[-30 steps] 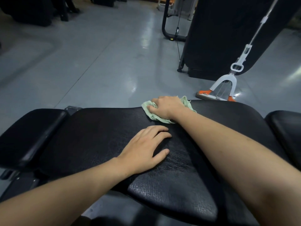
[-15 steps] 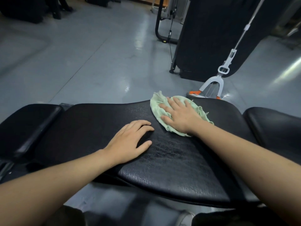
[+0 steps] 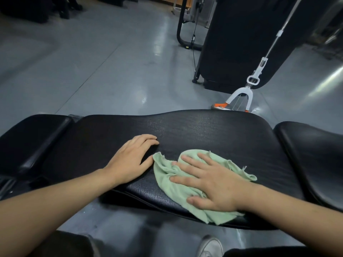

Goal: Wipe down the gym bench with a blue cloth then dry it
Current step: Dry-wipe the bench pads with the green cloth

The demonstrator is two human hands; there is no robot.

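1. Right hand (image 3: 209, 184) lies flat, fingers spread, pressing the pale green cloth (image 3: 178, 193) under them onto the bench pad (image 3: 204, 130) to wipe.
2. Left hand (image 3: 130, 160), fingers relaxed and holding nothing, rests just beside the cloth, likely bracing.

The surface (image 3: 204, 130) is showing black, with a fine crackled leather grain catching pale glints. The cloth (image 3: 172, 190) lying on it is looking pale mint green rather than blue. The floor (image 3: 111, 71) is appearing glossy grey-blue. The mop (image 3: 241, 98) is showing white with orange at its head. A shoe (image 3: 211, 246) is showing white.
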